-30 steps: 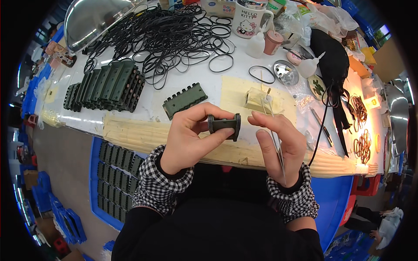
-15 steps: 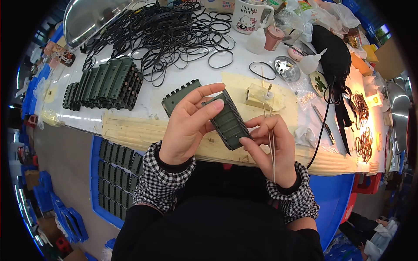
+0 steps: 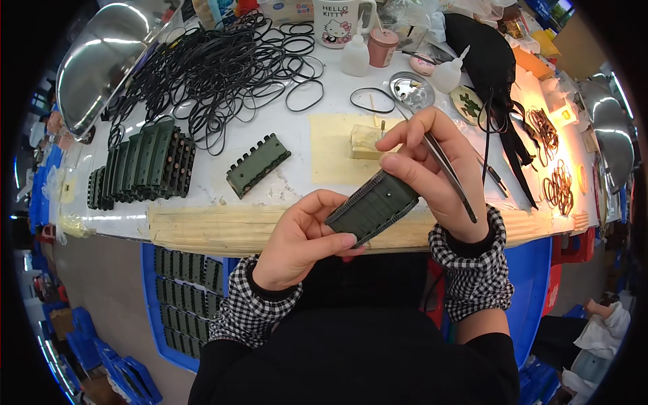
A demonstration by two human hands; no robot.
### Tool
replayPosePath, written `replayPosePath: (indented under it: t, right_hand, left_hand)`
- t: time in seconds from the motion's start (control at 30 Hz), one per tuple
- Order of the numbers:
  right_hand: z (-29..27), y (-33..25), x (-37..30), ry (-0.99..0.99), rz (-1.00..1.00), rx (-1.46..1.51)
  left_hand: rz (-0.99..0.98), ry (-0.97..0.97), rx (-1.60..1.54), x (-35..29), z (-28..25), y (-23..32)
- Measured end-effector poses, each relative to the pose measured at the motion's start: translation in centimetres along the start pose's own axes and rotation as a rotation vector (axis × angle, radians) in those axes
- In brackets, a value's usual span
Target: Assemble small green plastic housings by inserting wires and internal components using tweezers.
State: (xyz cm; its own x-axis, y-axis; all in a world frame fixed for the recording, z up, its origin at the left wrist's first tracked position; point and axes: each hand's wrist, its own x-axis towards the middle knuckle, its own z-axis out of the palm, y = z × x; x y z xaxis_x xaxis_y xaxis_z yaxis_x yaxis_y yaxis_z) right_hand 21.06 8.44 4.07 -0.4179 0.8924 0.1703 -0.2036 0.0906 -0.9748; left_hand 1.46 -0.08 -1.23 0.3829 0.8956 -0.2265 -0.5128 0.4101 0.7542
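Note:
A dark green rectangular plastic chassis [image 3: 374,206], with ribbed black track bands along its long sides, is held tilted between both hands above the table's front edge. My left hand [image 3: 297,237] pinches its lower left end, thumb on top. At the upper right end, the thumb and fingers of my right hand [image 3: 442,179] grip it. A pair of metal tweezers [image 3: 445,165] is tucked in that same right hand, pointing down toward the wrist. A second green chassis [image 3: 258,165] lies on the table beyond my left hand, its row of wheel studs facing away.
Green chassis stand stacked [image 3: 145,162] at left. Behind them spreads a heap of black rubber bands [image 3: 202,74]. A small pale block [image 3: 364,142], squeeze bottles [image 3: 356,57], a mug [image 3: 334,23] and a round dish [image 3: 413,91] sit farther back. A blue tray [image 3: 154,304] of chassis is below left.
The chassis has turned from steep to slanting up rightward, and my right hand has moved up to its far end. The tweezers now point downward. The view has shifted slightly.

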Motion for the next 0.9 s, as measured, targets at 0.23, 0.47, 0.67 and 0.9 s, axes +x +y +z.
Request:
replayPosePath:
  t: [0.23, 0.47, 0.67, 0.9]
  right_hand:
    - [0.6, 1.0, 0.8, 0.001, -0.032, -0.024]
    - [0.8, 1.5, -0.2, 0.134, -0.246, -0.429]
    - [1.9, 1.6, -1.0, 0.089, -0.353, -0.664]
    - [2.0, 1.9, -1.0, 0.198, -0.243, -0.383]
  left_hand:
    - [-0.086, -0.022, 0.048, -0.1, 1.6, 0.3]
    - [0.152, 0.224, 0.027, -0.1, 2.0, 0.2]
    - [0.281, 0.249, 0.208, -0.1, 1.6, -0.5]
    - [0.231, 0.226, 0.139, -0.2, 1.7, -0.1]
